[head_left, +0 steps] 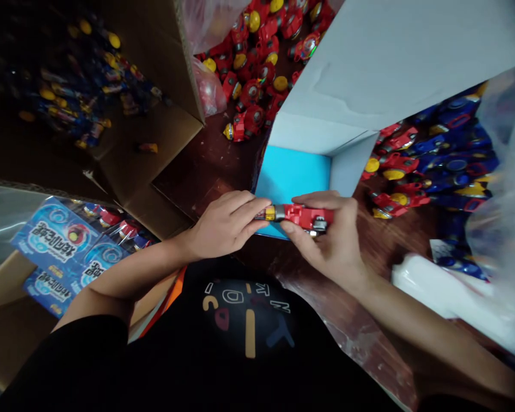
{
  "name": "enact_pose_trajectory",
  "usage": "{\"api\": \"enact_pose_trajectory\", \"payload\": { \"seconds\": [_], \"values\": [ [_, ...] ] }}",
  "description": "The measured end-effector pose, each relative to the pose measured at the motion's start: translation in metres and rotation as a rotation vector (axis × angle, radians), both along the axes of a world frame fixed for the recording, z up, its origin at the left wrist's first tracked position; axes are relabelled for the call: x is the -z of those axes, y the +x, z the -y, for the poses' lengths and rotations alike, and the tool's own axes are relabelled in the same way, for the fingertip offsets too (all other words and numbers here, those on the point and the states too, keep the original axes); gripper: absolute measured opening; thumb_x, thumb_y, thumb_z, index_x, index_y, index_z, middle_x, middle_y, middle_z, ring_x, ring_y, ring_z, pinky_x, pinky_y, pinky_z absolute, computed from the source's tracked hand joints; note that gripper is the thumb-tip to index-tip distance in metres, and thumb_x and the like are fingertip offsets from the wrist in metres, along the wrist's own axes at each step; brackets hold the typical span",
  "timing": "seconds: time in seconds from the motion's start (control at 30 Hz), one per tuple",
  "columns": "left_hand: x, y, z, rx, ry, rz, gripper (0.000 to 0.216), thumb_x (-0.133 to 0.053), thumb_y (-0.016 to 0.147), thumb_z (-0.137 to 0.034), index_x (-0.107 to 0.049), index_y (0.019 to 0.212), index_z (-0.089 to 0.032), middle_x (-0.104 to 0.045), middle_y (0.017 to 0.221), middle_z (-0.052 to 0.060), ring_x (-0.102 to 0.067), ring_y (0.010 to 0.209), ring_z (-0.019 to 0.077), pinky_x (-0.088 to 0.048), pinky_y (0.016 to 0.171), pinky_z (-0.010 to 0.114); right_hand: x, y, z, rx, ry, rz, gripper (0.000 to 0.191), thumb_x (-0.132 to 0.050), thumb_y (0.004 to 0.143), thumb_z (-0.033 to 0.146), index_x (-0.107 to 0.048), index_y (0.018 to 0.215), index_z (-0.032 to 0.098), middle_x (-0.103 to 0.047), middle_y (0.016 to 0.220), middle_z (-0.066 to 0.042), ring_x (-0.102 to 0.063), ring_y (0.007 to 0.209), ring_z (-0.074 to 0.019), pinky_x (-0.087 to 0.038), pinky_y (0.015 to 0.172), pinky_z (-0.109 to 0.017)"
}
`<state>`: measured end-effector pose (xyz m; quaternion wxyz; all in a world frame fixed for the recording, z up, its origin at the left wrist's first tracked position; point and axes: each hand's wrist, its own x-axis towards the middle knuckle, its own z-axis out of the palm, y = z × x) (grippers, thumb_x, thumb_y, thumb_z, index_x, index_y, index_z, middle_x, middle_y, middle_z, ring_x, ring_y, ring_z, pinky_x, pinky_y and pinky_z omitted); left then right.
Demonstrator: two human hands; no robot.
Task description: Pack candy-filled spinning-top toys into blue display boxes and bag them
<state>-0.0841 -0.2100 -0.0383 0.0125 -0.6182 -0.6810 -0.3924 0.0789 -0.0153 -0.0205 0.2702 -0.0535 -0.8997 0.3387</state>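
My right hand grips a red plastic toy with grey and silver parts between thumb and fingers. At its left end, the fingers of my left hand pinch a small tube with a yellow band, which meets the toy's grey neck. Whether the tube is inside the neck or only touching it, I cannot tell. Both pieces are held level in front of my chest, over the near edge of a box with a bright blue inside and tall white flaps.
Many red toys with yellow caps lie at the back. Red and blue toys are heaped at the right beside clear plastic and a white packet. At left stands a deep cardboard carton of small tubes, with blue printed boxes below.
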Motion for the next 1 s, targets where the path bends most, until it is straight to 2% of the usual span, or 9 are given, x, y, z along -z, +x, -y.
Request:
{"api": "enact_pose_trajectory", "payload": {
  "seconds": [0.1, 0.2, 0.27, 0.33, 0.43, 0.57, 0.7, 0.83, 1.0],
  "values": [
    [0.005, -0.005, -0.006, 0.02, -0.052, 0.008, 0.031, -0.053, 0.115, -0.039, -0.069, 0.131, -0.017, -0.075, 0.108, 0.009, -0.071, 0.097, 0.0214, -0.057, 0.089, 0.035, -0.006, 0.006, -0.015, -0.096, -0.057, 0.2, 0.067, -0.075, 0.1, 0.056, -0.047, 0.152, 0.025, -0.075, 0.119, -0.012, -0.08, 0.096, -0.0239, -0.069, 0.069, -0.034],
    [-0.001, -0.016, -0.009, 0.105, -0.233, 0.382, 0.029, -0.056, 0.113, -0.037, -0.071, 0.128, -0.018, -0.076, 0.112, 0.007, -0.072, 0.099, 0.019, -0.057, 0.089, 0.031, -0.012, 0.013, -0.044, -0.251, 0.196, 0.124, 0.114, -0.085, 0.089, 0.061, -0.02, 0.177, 0.028, -0.044, 0.172, -0.023, -0.052, 0.155, -0.0431, -0.065, 0.11, -0.059],
    [-0.006, -0.02, -0.01, 0.178, -0.344, 0.633, 0.028, -0.056, 0.112, -0.037, -0.073, 0.121, -0.018, -0.077, 0.104, 0.005, -0.072, 0.092, 0.017, -0.056, 0.081, 0.027, -0.013, 0.017, -0.058, -0.303, 0.41, 0.046, 0.104, -0.084, 0.096, 0.038, -0.02, 0.178, 0.036, -0.031, 0.181, -0.015, -0.039, 0.164, -0.043, -0.055, 0.122, -0.064],
    [-0.008, -0.02, -0.01, 0.222, -0.379, 0.743, 0.027, -0.056, 0.111, -0.036, -0.074, 0.117, -0.017, -0.076, 0.097, 0.003, -0.07, 0.085, 0.0156, -0.054, 0.074, 0.026, -0.014, 0.02, -0.063, -0.309, 0.451, 0.039, 0.088, -0.072, 0.102, 0.022, -0.028, 0.177, 0.039, -0.051, 0.171, -0.011, -0.06, 0.15, -0.0351, -0.063, 0.116, -0.055],
    [-0.001, -0.016, -0.013, 0.168, -0.24, 0.565, 0.023, -0.058, 0.111, -0.033, -0.072, 0.12, -0.017, -0.075, 0.1, 0.005, -0.069, 0.087, 0.0156, -0.055, 0.078, 0.028, -0.018, 0.02, -0.058, -0.189, 0.29, 0.071, 0.081, -0.074, 0.102, 0.028, -0.037, 0.174, 0.036, -0.074, 0.145, -0.007, -0.08, 0.118, -0.0281, -0.073, 0.098, -0.043],
    [0.014, -0.012, -0.021, 0.064, -0.035, 0.273, 0.027, -0.056, 0.114, -0.032, -0.065, 0.136, -0.021, -0.075, 0.108, 0.007, -0.072, 0.095, 0.0174, -0.059, 0.086, 0.032, -0.033, 0.013, -0.061, -0.158, 0.278, 0.09, 0.077, -0.073, 0.103, 0.033, -0.04, 0.173, 0.039, -0.074, 0.145, -0.003, -0.081, 0.114, -0.0263, -0.072, 0.097, -0.04],
    [0.025, 0.005, -0.031, -0.092, 0.035, -0.077, 0.065, -0.06, 0.11, -0.056, -0.048, 0.162, -0.018, -0.062, 0.154, 0.022, -0.057, 0.149, 0.0365, -0.048, 0.123, 0.057, -0.037, -0.011, -0.087, -0.008, 0.455, 0.086, 0.068, -0.076, 0.102, 0.044, -0.053, 0.165, 0.035, -0.078, 0.139, -0.005, -0.081, 0.11, -0.0282, -0.069, 0.094, -0.04],
    [0.052, 0.043, -0.044, 0.204, -0.22, -0.385, 0.053, -0.059, 0.111, -0.04, -0.055, 0.162, -0.026, -0.045, 0.174, 0.012, -0.039, 0.163, 0.0401, -0.033, 0.133, 0.07, -0.024, -0.048, -0.102, 0.179, 0.659, 0.262, 0.053, -0.065, 0.107, 0.052, -0.068, 0.151, 0.023, -0.082, 0.111, -0.012, -0.079, 0.097, -0.0334, -0.062, 0.073, -0.041],
    [0.086, 0.064, -0.061, 0.267, -0.458, -0.34, 0.051, -0.056, 0.11, -0.023, -0.058, 0.16, -0.034, -0.045, 0.175, 0.008, -0.043, 0.159, 0.0473, -0.035, 0.122, 0.088, -0.032, -0.077, -0.097, -0.091, 0.896, 0.448, 0.044, -0.044, 0.115, 0.044, -0.071, 0.145, 0.025, -0.076, 0.102, -0.01, -0.072, 0.091, -0.0271, -0.046, 0.059, -0.03]
  ]
}}
